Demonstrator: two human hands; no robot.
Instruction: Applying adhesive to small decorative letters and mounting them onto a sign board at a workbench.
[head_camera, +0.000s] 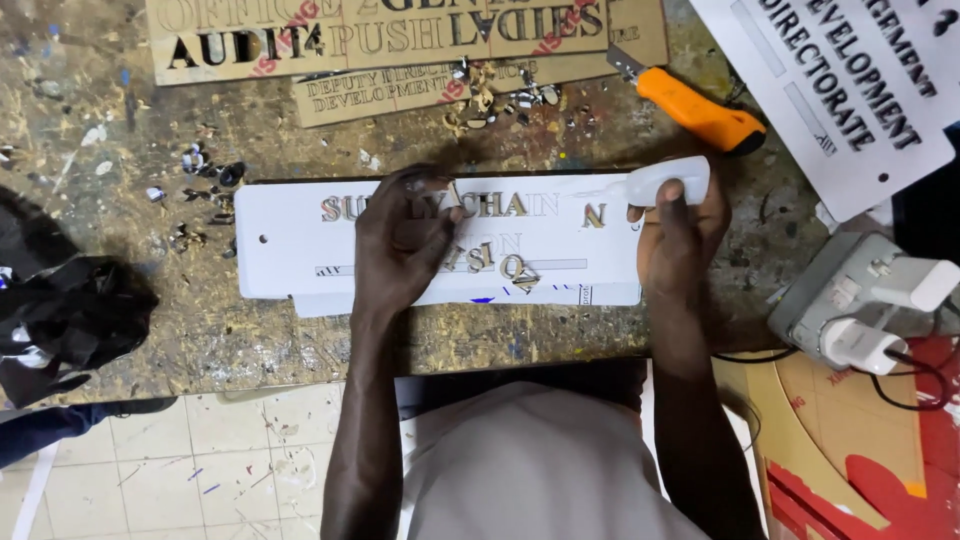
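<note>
A long white sign plate lies flat on a paint-stained workbench, with gold cut-out letters stuck along it. My left hand presses down on the middle of the plate, fingertips on a gold letter. Two loose gold letters lie tilted near the plate's lower edge. My right hand is at the plate's right end and grips a small white glue bottle, its nozzle pointing left over the plate.
An orange utility knife lies behind the plate. Brown cardboard letter stencils and scattered letter offcuts sit at the back. A white printed sheet is at the right, a power strip with white plugs below it, black plastic at the left.
</note>
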